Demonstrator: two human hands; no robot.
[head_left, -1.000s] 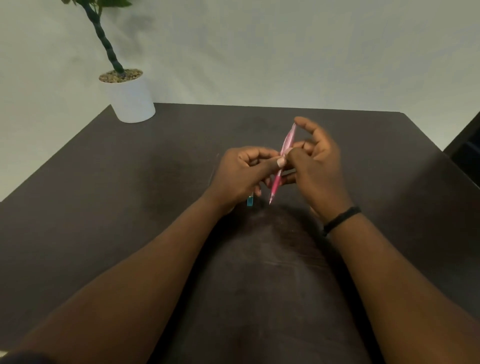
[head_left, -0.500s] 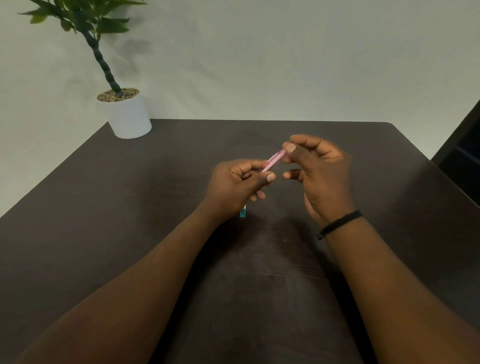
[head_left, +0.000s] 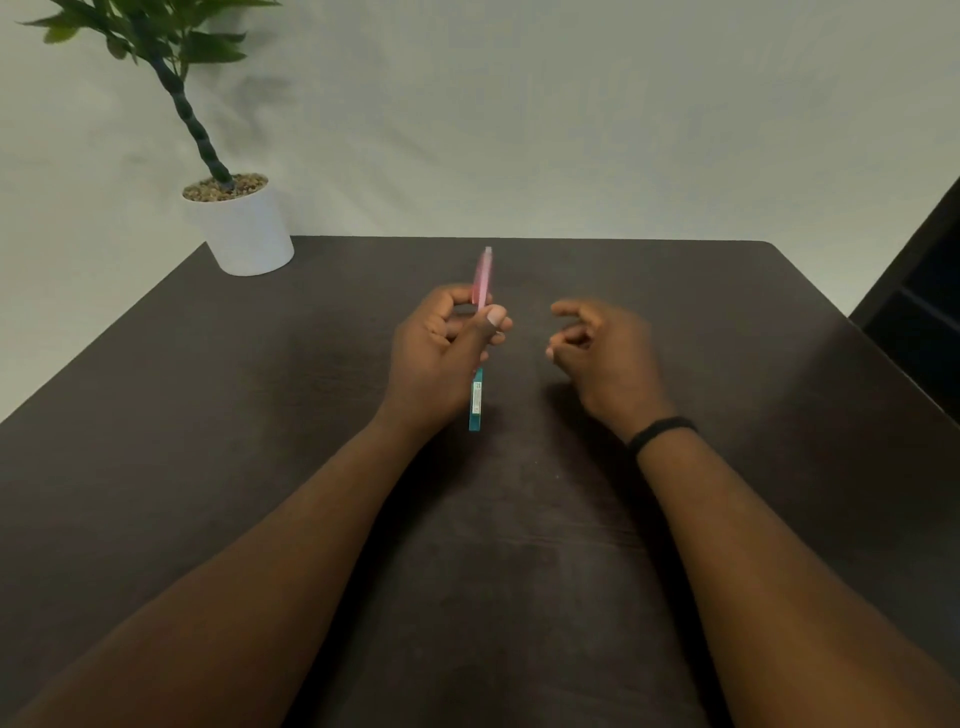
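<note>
Head view, single camera, looking forward and down.

Left hand (head_left: 447, 358): held over the middle of the table (head_left: 182, 415), a little nearer the far edge than the near edge. Its fingers are curled in and its thumb is pressed against a pink pen (head_left: 482, 275), pinching the barrel between thumb and fingers. The pen stands close to upright, with its upper end well above the knuckles and pointing toward the far edge. The lower part of the pen is hidden inside the hand.

Teal case (head_left: 476, 400): slim and flat, with a pale label on its side. It sticks out from under the left hand toward the near edge, roughly in line with the pen. Its upper end is covered by the hand. I cannot tell whether the fingers grip it or it rests on the table.

Right hand (head_left: 605, 353): beside the left hand, a clear gap between them, level with it over the table's middle. The fingers are loosely curled, slightly blurred, and hold nothing. It touches neither pen nor case. There is a black wristband (head_left: 660, 430) on this wrist.

Both forearms run in from the near edge, bare.

Surroundings: a white pot (head_left: 249, 234) sits on the far left corner of the table, topped with pebbles, and a green plant (head_left: 156, 47) leans left out of it. A pale wall (head_left: 571, 114) lies behind the far edge. Dark furniture (head_left: 924, 291) stands past the right edge, details not readable.
</note>
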